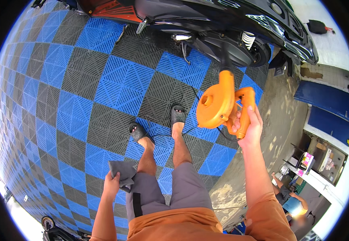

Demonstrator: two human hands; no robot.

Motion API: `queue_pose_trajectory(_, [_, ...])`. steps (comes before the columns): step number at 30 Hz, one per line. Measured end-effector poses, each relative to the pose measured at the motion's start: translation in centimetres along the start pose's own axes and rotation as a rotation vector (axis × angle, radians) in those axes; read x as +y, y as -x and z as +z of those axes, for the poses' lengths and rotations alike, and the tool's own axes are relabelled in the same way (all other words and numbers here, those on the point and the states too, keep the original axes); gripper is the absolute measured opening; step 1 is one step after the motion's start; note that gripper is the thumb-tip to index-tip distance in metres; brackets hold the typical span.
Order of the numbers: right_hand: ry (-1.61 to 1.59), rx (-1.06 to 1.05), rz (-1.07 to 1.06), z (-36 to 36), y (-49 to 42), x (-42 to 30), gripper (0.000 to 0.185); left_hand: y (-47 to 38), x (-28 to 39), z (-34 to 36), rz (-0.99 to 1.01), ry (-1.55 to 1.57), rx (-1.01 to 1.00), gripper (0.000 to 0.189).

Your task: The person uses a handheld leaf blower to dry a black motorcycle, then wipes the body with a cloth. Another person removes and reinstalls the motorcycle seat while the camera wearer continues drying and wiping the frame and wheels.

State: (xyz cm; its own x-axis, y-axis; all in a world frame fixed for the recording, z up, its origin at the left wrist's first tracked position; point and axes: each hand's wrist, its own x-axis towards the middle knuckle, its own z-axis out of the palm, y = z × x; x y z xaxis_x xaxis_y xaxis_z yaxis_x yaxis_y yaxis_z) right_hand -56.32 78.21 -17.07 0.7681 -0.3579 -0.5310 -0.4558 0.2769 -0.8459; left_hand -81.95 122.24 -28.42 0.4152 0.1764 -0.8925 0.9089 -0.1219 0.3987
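Observation:
My right hand (250, 124) grips the rear handle of an orange electric blower (215, 102). Its black nozzle (225, 58) points toward the lower side of a dark motor scooter (204, 22), near the rear wheel and the white shock-absorber spring (248, 40). From this view I cannot tell whether the nozzle touches the scooter. A black power cord (227, 138) hangs from the handle. In my left hand (111, 181) is a folded grey cloth (122, 172), held low beside my left thigh.
Blue and black interlocking floor tiles (123, 81) lie underfoot, with a cord near my sandals. The scooter's side stand (186, 53) reaches down toward the tiles. Bare concrete (278, 117) runs along the right. A person (295, 201) sits at lower right; another vehicle's wheel (48, 223) shows lower left.

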Motion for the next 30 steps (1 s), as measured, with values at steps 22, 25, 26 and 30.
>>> queue_pose_trajectory(22, [0.119,0.21,0.066,1.4,-9.4,13.3,0.028,0.7,-7.5,-4.3,0.0,-0.336,0.151,0.031])
queue_pose_trajectory(25, [0.14,0.272,0.098,0.8,-9.1,12.7,0.022,1.4,-9.8,-4.2,-0.072,-0.337,0.155,0.032])
queue_pose_trajectory(26, [0.136,0.276,0.111,0.6,-8.8,12.3,0.021,1.5,-10.6,-4.2,-0.092,-0.331,0.158,0.031])
queue_pose_trajectory(30, [0.177,0.179,0.1,1.0,-6.7,12.1,0.029,2.1,-12.8,-3.8,-0.124,-0.368,0.172,0.027])
